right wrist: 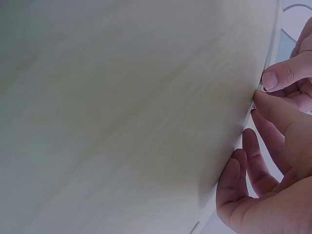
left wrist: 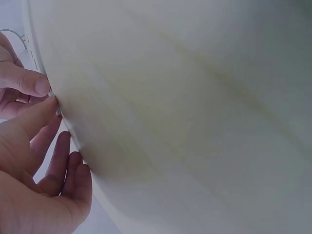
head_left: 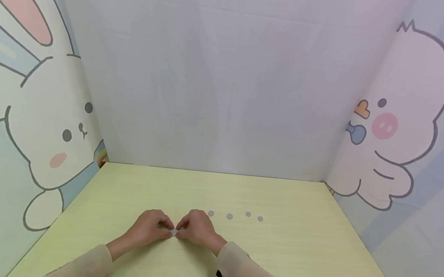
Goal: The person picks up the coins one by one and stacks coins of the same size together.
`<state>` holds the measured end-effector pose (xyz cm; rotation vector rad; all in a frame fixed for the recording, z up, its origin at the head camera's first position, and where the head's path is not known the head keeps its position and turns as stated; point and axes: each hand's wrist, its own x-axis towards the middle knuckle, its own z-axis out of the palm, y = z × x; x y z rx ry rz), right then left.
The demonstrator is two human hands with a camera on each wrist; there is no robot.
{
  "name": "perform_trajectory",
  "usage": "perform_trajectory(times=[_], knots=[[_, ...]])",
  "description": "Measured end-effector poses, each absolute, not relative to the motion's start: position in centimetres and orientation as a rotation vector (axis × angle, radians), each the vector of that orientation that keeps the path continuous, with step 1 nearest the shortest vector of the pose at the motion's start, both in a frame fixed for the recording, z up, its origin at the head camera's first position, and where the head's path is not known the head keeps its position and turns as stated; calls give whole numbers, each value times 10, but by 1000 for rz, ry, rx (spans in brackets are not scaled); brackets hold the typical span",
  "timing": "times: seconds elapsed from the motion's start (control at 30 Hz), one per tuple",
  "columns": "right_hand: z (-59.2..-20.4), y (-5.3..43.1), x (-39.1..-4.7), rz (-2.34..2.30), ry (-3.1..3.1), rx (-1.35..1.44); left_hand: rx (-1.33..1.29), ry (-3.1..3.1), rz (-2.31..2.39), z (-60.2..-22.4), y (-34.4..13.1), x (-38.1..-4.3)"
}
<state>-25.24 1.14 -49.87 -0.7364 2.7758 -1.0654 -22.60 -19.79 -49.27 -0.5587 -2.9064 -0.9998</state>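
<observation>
A flat silver-grey coin [head_left: 174, 232] lies at the table surface between my two hands. My left hand [head_left: 149, 228] pinches its left side with thumb and forefinger. From the right, my right hand [head_left: 198, 228] pinches the opposite side the same way. The fingertips of both hands nearly meet over the coin and cover its edges. In the left wrist view my left hand [left wrist: 36, 185] has its other fingers bent against the tabletop. Likewise, the right wrist view has my right hand [right wrist: 278, 161] low at the surface, with the coin mostly hidden behind fingers.
Several more grey coins lie in a loose row beyond and right of my right hand, from a left one [head_left: 210, 213] to a right one [head_left: 260, 219]. The pale yellow table [head_left: 295, 255] ends at a grey curtain [head_left: 225, 91]. Printed cartoon sheets hang at both sides.
</observation>
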Motion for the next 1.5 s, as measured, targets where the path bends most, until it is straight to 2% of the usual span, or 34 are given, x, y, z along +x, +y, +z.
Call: perform_trajectory(times=[0.8, 1.03, 1.5], knots=[[-495, 16, -250, -1050, 2782, -760, -615, -2868, -921, -496, -197, -229], [-492, 29, -251, -996, 2783, -849, -590, -2884, -918, -496, -197, -228], [-479, 78, -270, -1048, 2893, -847, -578, -2860, -967, -499, -199, -227]])
